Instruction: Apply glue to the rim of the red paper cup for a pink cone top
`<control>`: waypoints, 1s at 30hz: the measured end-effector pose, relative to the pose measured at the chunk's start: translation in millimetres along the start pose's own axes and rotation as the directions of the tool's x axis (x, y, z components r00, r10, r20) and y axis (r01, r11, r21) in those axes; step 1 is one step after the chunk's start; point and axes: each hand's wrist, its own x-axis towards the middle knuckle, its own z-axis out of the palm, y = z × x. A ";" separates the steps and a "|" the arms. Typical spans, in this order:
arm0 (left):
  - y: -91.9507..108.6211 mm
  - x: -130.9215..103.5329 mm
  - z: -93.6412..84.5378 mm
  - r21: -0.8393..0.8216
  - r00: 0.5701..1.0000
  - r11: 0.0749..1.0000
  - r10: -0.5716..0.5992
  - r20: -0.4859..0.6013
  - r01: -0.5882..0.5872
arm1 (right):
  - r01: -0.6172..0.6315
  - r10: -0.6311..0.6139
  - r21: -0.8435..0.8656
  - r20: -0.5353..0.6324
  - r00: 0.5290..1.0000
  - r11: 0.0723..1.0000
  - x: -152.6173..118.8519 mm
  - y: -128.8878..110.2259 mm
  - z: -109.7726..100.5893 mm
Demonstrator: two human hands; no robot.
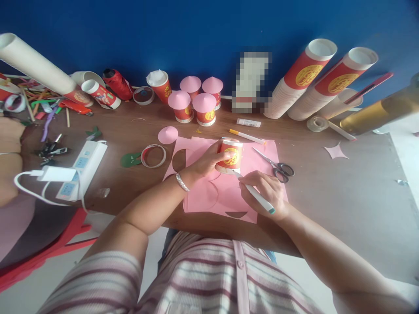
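Observation:
In my left hand (214, 158) is a red paper cup (229, 157) with a gold emblem and a white band at its lower end. My fingers wrap its left side, with the thumb across the front. My right hand (266, 192) grips a white marker (258, 198) with a green end, its tip at or very near the cup's white band. Beneath both hands lie pink paper sheets (199, 196) with round cut-outs and drawn circles. Black-handled scissors (278, 168) rest on the sheets, right of the cup. An orange-and-white marker (247, 136) lies just behind.
Several cups with pink cone tops (204, 104) stand at the back. A loose pink cone (168, 134) and a tape roll (153, 156) lie left. Tall cup stacks (304, 76) lean at the back right. A power strip (83, 170) and another person's arm (9, 161) are far left.

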 end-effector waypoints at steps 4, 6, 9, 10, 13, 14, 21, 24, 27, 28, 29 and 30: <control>0.1 0.2 -0.5 0.004 1.000 1.000 0.003 0.006 -0.003 | -0.006 0.006 0.006 0.014 1.000 1.000 -1.9 1.0 1.3; 0.6 0.0 0.0 0.007 1.000 1.000 0.004 0.001 -0.004 | -0.007 0.007 0.010 0.018 1.000 1.000 -3.1 1.6 1.8; 2.0 -0.7 1.5 0.010 1.000 1.000 0.005 -0.008 -0.005 | -0.008 0.007 0.017 0.028 1.000 1.000 -4.4 2.3 2.2; 2.6 -0.9 2.2 0.016 1.000 1.000 0.007 -0.012 -0.007 | -0.007 0.007 0.021 0.029 1.000 1.000 -4.7 2.4 2.3; 4.0 -1.6 4.0 0.033 0.999 0.999 0.019 -0.026 -0.018 | 0.000 -0.001 0.039 0.032 0.999 0.999 -4.8 2.5 2.6; 4.3 -1.7 4.5 0.032 0.999 0.999 0.021 -0.028 -0.020 | 0.003 -0.005 0.045 0.035 0.999 0.999 -4.6 2.4 2.7; 4.0 -1.4 5.8 0.033 0.999 0.999 0.028 -0.021 -0.027 | 0.004 -0.007 0.059 0.040 0.999 0.998 -4.2 1.4 3.9; 1.8 0.1 4.4 0.015 1.000 1.000 0.020 -0.005 -0.020 | -0.003 -0.001 0.066 0.054 0.999 0.998 -4.2 0.7 4.0; -0.1 2.1 2.7 -0.003 1.000 1.000 0.011 0.011 -0.011 | -0.003 0.000 0.062 0.052 0.999 0.998 -3.9 0.6 3.8; -0.3 2.5 2.5 -0.001 1.000 1.000 0.014 0.015 -0.014 | -0.002 -0.001 0.063 0.049 0.999 0.998 -3.8 0.7 3.7; -0.2 2.7 2.5 0.001 1.000 1.000 0.019 0.020 -0.019 | 0.000 -0.003 0.064 0.049 0.999 0.998 -3.8 1.0 3.6; 0.2 2.7 2.6 0.002 0.999 1.000 0.022 0.024 -0.022 | 0.003 -0.006 0.065 0.049 0.999 0.998 -3.8 1.3 3.5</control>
